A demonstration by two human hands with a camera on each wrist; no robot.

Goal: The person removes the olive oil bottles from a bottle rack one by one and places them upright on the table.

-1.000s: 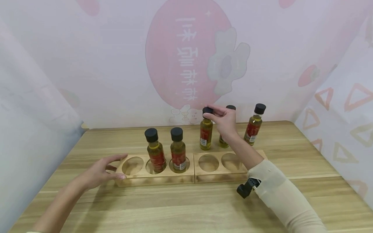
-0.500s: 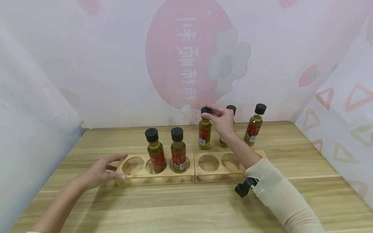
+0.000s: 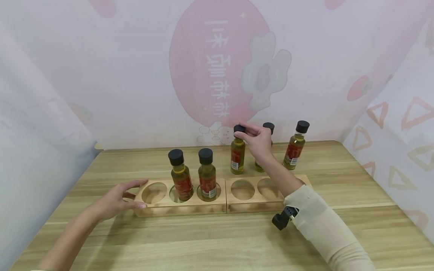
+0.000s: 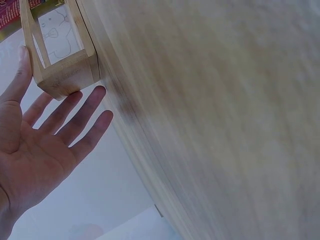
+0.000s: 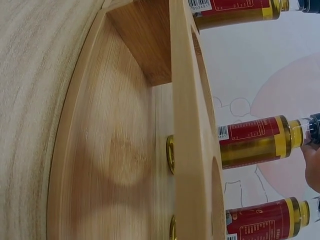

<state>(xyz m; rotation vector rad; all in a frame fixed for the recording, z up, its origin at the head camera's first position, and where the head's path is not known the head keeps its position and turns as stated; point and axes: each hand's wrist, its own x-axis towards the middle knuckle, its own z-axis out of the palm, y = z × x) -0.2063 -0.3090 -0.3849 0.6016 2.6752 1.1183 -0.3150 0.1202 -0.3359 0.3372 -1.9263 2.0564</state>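
My right hand pinches the black cap of an upright oil bottle behind the wooden racks. In the right wrist view, this red-labelled bottle shows past the rack, with fingertips at its cap. My left hand touches the end of the left wooden rack, thumb at the front corner, index finger at the back. Its fingers look extended and spread in the left wrist view. Two bottles stand in that rack's middle hole and right hole; its left hole holds none. Beside it sits the right wooden rack.
Behind my right hand stands another bottle, partly hidden. A further bottle stands at the right rear. The right forearm hides the right rack's end. A printed curtain hangs behind the wooden table.
The bottle under my right hand has shifted slightly left, and the right hand and forearm with it. My left hand and the racks look the same.
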